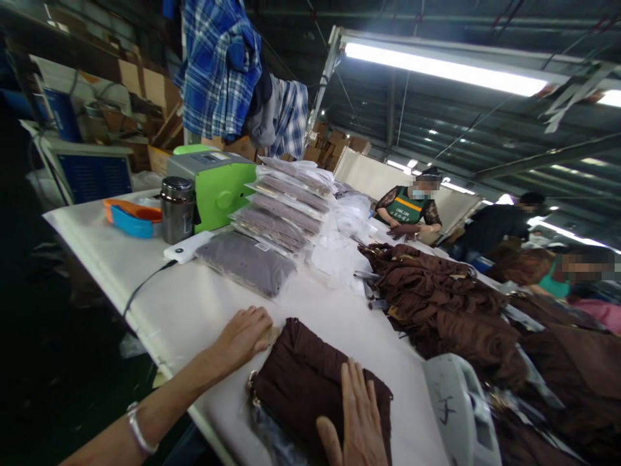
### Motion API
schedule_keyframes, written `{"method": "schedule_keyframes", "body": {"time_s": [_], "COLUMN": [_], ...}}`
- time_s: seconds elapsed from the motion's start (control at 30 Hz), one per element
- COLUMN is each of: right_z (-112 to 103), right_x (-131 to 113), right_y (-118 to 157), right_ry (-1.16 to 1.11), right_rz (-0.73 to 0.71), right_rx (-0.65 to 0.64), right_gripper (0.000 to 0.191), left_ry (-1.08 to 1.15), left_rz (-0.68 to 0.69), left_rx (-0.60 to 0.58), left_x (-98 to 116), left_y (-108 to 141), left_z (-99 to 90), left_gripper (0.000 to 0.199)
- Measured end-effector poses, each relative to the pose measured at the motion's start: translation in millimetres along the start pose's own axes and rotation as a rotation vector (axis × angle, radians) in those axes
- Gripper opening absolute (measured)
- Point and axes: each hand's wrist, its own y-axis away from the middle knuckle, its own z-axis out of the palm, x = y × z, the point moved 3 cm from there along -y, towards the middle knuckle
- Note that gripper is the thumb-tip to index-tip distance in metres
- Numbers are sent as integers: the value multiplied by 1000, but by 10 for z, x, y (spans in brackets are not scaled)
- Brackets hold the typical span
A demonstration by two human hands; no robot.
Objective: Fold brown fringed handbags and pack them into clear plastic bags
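A dark brown fabric bag point(305, 375) lies flat on the white table in front of me, with gold-coloured metal hardware point(252, 385) at its left edge. Clear plastic point(276, 433) shows below the bag's near side. My right hand point(358, 411) rests palm down on the bag, fingers stretched out. At the bag's far left corner, my left hand point(248, 333) has its fingers curled over a small tan tag point(273, 335); the fingertips are partly hidden.
Bagged grey items point(247, 259) are stacked ahead, beside a green machine point(226, 188), a steel flask point(176, 210) and an orange-and-blue tape dispenser point(130, 219). Brown bags point(436, 304) pile up on the right, near a grey plastic piece point(458, 408). A co-worker point(410, 207) stands across the table.
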Motion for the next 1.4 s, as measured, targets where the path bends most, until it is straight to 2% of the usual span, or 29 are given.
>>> {"method": "schedule_keyframes", "body": {"time_s": [0.1,0.23,0.33,0.4,0.5,0.6,0.7,0.77,0.83,0.9,0.93,1.0,1.07,1.17,1.23,1.3,1.4], "right_z": [54,102,-21,-150,-325,-441,-511,-537,-550,-559,-565,-583,-595,-539,-416,-229,63], "right_x": [-71,-75,-42,-42,-98,-212,-316,-331,-278,-146,-51,176,410,668,751,771,708], "right_y": [-59,-7,-1,-43,-166,-320,-445,-487,-484,-429,-383,-264,-139,-15,14,17,14], "right_ry": [-4,-34,-77,-105,-171,-251,-305,-325,-331,-326,-321,-306,-296,-283,-253,-210,-204], "right_rz": [41,42,40,31,16,8,20,59,126,228,294,430,523,548,534,508,406], "right_rx": [-2,-29,-36,-12,53,122,150,138,106,64,45,19,15,26,26,14,-47], "right_gripper": [86,83,81,77,65,49,41,39,38,39,40,44,49,53,55,55,57], "left_ry": [11,54,92,196,497,720,834,873,902,861,788,599,393,119,-24,-94,-113], "left_rz": [-14,-11,-17,-34,-75,-124,-112,-75,-30,24,50,84,114,197,237,243,288], "left_rx": [13,17,23,40,15,-44,-73,-93,-136,-166,-145,-33,141,285,259,158,-5], "left_x": [26,80,58,2,-89,-93,34,167,310,432,473,512,509,504,512,517,512], "left_y": [-27,-17,76,161,292,406,427,345,193,11,-76,-213,-293,-375,-456,-548,-625], "left_z": [-28,-59,-81,-140,-318,-568,-785,-831,-757,-579,-471,-262,-104,60,166,296,530], "left_gripper": [18,21,24,24,23,34,43,42,41,37,36,37,42,52,62,69,64]}}
